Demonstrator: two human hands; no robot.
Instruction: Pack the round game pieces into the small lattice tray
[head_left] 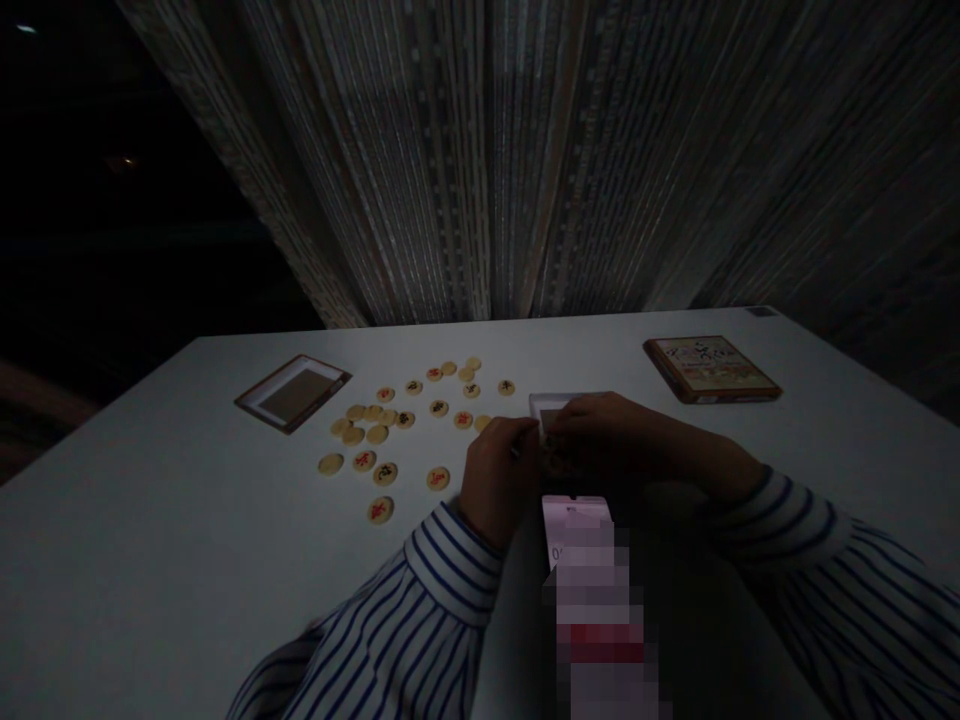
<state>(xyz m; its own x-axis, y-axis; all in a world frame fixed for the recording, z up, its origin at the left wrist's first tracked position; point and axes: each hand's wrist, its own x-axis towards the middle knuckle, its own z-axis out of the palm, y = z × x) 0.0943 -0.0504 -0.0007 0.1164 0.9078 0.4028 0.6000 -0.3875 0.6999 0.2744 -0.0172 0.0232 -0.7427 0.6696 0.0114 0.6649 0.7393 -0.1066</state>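
Note:
A small pale-rimmed box (535, 402) lies on the table in front of me, with round pieces inside, dim in shadow. At its left edge is my left hand (501, 470), fingers curled into a pinch; what they hold, if anything, is hidden. My right hand (600, 425) reaches over the box from the right with bent fingers close to the pieces, and their grip is too dark to make out. Left of the hands are scattered several wooden xiangqi pieces (463, 420), some showing red or black characters, others plain side up.
A lit phone (576, 512), partly pixelated, lies just below the box. At the back left sits a shallow open box part (292, 392); at the back right, a printed box (712, 368). A curtain (495, 180) hangs behind the white table (225, 540). The room is dim.

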